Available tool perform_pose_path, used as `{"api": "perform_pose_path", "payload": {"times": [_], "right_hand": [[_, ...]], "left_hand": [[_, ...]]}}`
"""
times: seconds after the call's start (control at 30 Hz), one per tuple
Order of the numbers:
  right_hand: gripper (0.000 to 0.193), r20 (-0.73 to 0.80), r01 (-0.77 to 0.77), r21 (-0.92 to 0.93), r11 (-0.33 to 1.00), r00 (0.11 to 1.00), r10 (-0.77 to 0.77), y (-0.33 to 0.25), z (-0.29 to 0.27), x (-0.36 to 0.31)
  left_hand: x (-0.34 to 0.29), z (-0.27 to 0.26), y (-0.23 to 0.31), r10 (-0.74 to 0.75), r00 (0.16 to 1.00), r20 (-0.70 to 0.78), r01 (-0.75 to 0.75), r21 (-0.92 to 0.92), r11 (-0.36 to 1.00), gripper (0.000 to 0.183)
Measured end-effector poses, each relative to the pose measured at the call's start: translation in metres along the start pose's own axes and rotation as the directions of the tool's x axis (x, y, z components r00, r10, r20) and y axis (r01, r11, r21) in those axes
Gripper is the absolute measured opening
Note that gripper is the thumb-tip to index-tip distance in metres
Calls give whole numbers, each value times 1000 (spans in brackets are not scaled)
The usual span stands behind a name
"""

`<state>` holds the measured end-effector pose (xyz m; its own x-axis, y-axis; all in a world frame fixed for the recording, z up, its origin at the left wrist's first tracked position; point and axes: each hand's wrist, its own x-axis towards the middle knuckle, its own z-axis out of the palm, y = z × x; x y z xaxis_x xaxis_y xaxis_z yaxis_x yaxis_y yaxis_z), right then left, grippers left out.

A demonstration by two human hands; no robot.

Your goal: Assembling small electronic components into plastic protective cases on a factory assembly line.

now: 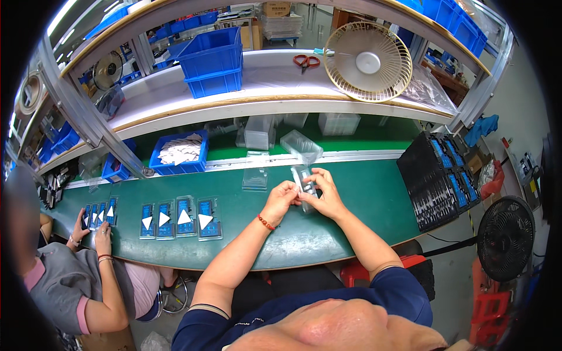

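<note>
Left hand [283, 199] and right hand [325, 196] pinch a clear case [300, 172] over the green surface [374, 205], black trays [432, 186] stacked by its right edge!

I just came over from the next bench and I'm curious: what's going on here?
A person at the green table is holding a small clear plastic pack between the left hand and the right hand. To the left lies a row of four blue-and-clear packs, each showing a white triangle. Further left, a co-worker has both hands at another row of similar packs. A tall stack of black trays stands at the right.
</note>
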<state>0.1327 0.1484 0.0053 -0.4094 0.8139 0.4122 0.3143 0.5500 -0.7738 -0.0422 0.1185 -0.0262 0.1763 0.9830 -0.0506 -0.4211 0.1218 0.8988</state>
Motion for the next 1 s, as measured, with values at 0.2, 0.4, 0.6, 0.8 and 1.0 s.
{"api": "perform_pose_path", "payload": {"times": [0.2,0.4,0.6,0.8,1.0], "right_hand": [[62,151,-232,379,896,971,188,19,0,2],[71,295,-478,576,663,878,376,-19,-19,10],[63,37,-413,231,881,908,417,14,-54,11],[63,-275,-458,-662,593,885,377,13,-70,2],[61,77,146,-606,782,989,-126,-24,-12,1]], "left_hand": [[-4,7,-8,35,998,55,-32,-44,999,9],[-2,7,-9,58,991,118,-44,-113,993,11],[-10,14,19,-162,987,1,162,-82,983,12],[-21,16,36,455,872,-180,6,934,358,27],[-10,-31,39,663,709,-241,299,954,27,59]]}}
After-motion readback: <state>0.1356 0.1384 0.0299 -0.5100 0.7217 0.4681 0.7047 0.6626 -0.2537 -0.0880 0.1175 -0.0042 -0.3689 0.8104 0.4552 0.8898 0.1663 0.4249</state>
